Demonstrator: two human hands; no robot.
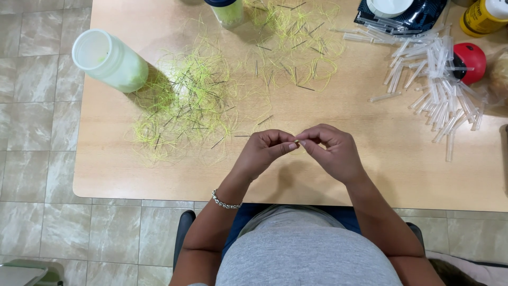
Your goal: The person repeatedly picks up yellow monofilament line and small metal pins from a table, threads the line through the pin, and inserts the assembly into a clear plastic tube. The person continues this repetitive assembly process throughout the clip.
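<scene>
Head view, only view. Hands meet over the near middle of the desk (370, 175), fingertips touching. Left hand (264, 151) has its grip clenched in a pinch; right hand (330, 151) likewise pinched. Between the two pinches sits something tiny, likely a thin pin or a strand (297, 142); too small to tell which. Its long axis seems to run roughly left to right, from one pinch to the other, but the pointing end is hidden by the fingers.

Judged step: fine joining or threading work between the fingertips. Any further move would call for steady hands and a close, light pinch.

Beyond the hands: tangle of yellow-green thread with dark pins (185, 103), well apart. White jar (108, 61) lies at the far left. Heap of clear plastic tubes (439, 85) far right, beside a red ball-shaped thing (471, 61). Silver bracelet (225, 202) on the left wrist.
</scene>
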